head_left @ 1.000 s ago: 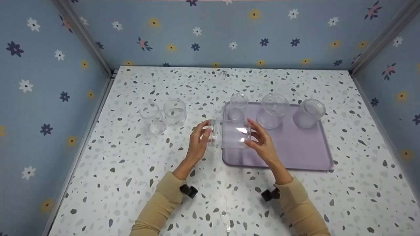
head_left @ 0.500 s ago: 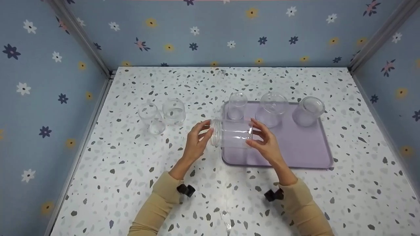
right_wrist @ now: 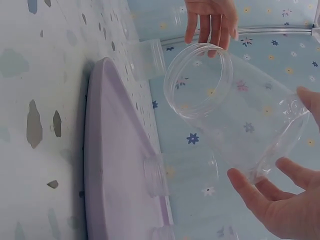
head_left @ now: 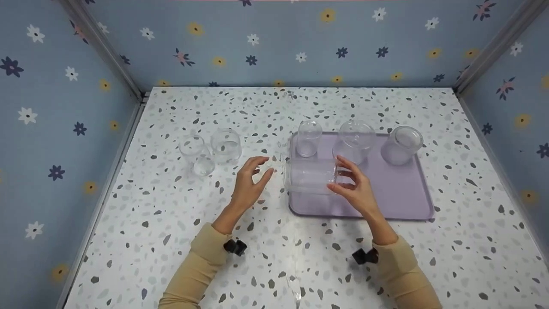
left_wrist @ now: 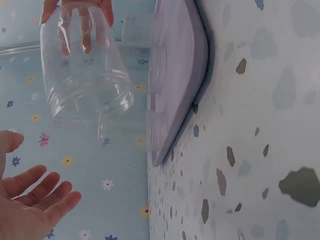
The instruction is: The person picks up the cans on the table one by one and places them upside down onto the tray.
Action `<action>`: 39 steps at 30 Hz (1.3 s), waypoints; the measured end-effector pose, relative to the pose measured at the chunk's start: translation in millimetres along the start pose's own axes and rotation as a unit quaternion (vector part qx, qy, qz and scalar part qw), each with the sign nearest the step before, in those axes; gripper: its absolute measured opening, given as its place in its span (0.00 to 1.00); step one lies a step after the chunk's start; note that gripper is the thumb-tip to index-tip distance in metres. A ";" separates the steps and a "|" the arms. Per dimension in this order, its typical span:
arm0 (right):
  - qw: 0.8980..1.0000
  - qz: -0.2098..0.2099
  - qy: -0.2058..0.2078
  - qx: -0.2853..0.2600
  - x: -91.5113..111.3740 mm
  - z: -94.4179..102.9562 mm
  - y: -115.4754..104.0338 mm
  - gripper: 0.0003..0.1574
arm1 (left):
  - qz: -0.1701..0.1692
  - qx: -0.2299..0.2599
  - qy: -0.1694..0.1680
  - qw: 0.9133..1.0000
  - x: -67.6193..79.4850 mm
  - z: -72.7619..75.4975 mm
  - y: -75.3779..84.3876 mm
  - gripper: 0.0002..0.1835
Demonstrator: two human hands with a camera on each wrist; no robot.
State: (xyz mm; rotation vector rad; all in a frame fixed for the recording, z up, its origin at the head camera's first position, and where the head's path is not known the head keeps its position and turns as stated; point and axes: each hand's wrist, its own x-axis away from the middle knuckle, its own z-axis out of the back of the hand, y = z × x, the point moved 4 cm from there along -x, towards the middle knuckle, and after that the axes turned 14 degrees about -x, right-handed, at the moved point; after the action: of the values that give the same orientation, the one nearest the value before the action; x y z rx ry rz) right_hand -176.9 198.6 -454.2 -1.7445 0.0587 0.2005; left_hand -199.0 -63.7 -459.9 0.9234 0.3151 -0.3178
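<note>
My right hand [head_left: 356, 189] grips a clear, see-through jar [head_left: 311, 176] by its base end, thumb and fingers spread round it. The jar lies on its side in the air above the left part of the purple tray [head_left: 399, 193]. Its ridged open mouth [right_wrist: 197, 80] faces left, as the right wrist view shows. My left hand [head_left: 248, 182] is apart from the jar, a little left of the mouth, with fingers loosely bent and nothing between them. In the left wrist view the jar is above that hand's spread fingers.
On the tray's back part stand a narrow clear glass [head_left: 308, 143], a wider rounded clear vessel [head_left: 355, 139] and a thick-rimmed clear jar [head_left: 401, 146]. Left of the tray, a clear glass [head_left: 226, 146] and another clear vessel [head_left: 197, 154] are on the speckled table. Flowered walls enclose the table.
My left hand has let go of the jar's mouth end and drawn back to the left. My right hand has shifted slightly right with the jar.
</note>
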 end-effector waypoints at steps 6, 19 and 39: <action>0.999 -0.014 0.007 0.050 0.9 -0.8 -20.7 0.43 | 0.008 -0.043 -0.014 0.999 -3.2 12.6 -9.7 0.18; 0.981 -0.026 -0.030 0.190 4.0 8.1 -42.7 0.44 | 0.057 -0.127 -0.009 0.990 -14.6 44.6 -28.4 0.20; 0.945 -0.005 -0.073 0.319 2.7 54.2 -40.5 0.48 | 0.092 -0.271 -0.026 0.958 -35.4 83.1 -65.3 0.26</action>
State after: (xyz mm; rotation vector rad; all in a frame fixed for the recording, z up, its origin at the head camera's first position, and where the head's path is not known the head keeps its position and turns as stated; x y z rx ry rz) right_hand -173.7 259.4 -424.5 -1.0787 0.0041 0.2679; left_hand -246.5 -163.6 -446.2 0.3976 0.2473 -0.0728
